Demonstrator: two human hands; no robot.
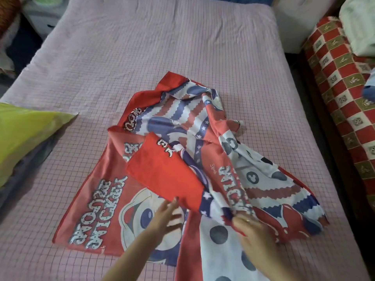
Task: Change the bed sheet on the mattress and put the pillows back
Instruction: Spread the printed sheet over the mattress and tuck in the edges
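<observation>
A red, white and blue cartoon-print bed sheet point(182, 159) lies partly unfolded and bunched in the middle of the mattress point(142, 57), which wears a pink checked quilted cover. My left hand point(166, 213) reaches with straight fingers to the edge of a plain red folded flap of the sheet. My right hand point(251, 226) grips a bunched fold of the sheet near its lower right part. A yellow-green pillow point(26, 136) lies at the mattress's left edge, with a blue-grey one partly under it.
A red and white checked cloth point(345, 102) covers furniture along the right side, with pale folded fabric point(359, 27) on top. White furniture point(292, 23) stands behind the bed's far right corner. A dark gap runs between bed and right-hand furniture.
</observation>
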